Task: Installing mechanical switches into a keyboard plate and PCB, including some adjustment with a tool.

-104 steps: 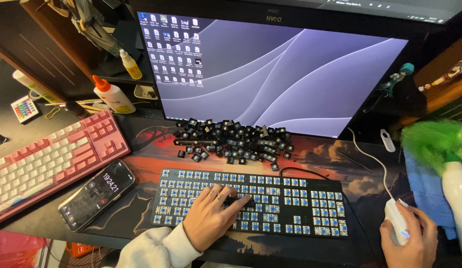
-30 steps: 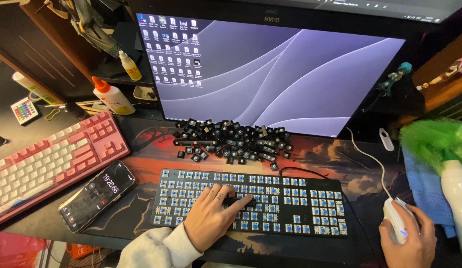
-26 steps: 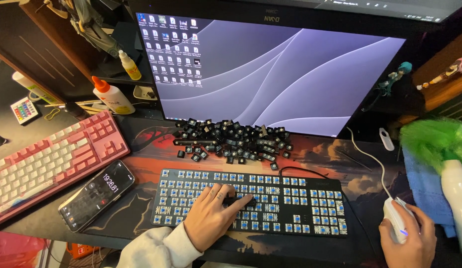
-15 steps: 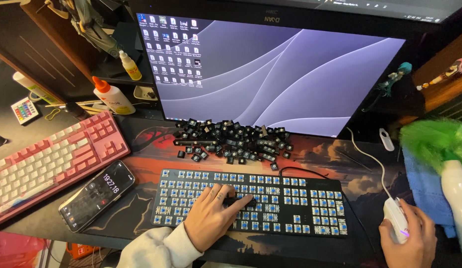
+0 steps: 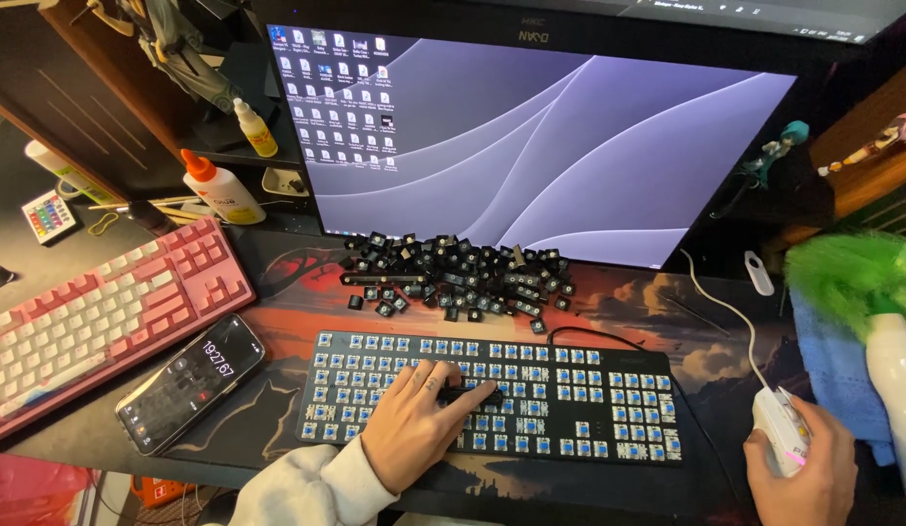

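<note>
Left hand [image 5: 414, 429] on bare keyboard [image 5: 570, 399], right hand [image 5: 803, 472] on mouse [image 5: 776, 429] (white).

The stripped keyboard [image 5: 492, 404] is black with rows of blue switches; the loose keycaps [image 5: 453, 278] behind it are black. A second keyboard [image 5: 92, 317] is pink and white. The mouse [image 5: 782, 431] is white with a pink accent. The desk mat [image 5: 686, 321] shows orange-red clouds. The monitor [image 5: 570, 146] shows grey-violet curves. The duster [image 5: 852, 273] is bright green.
</note>
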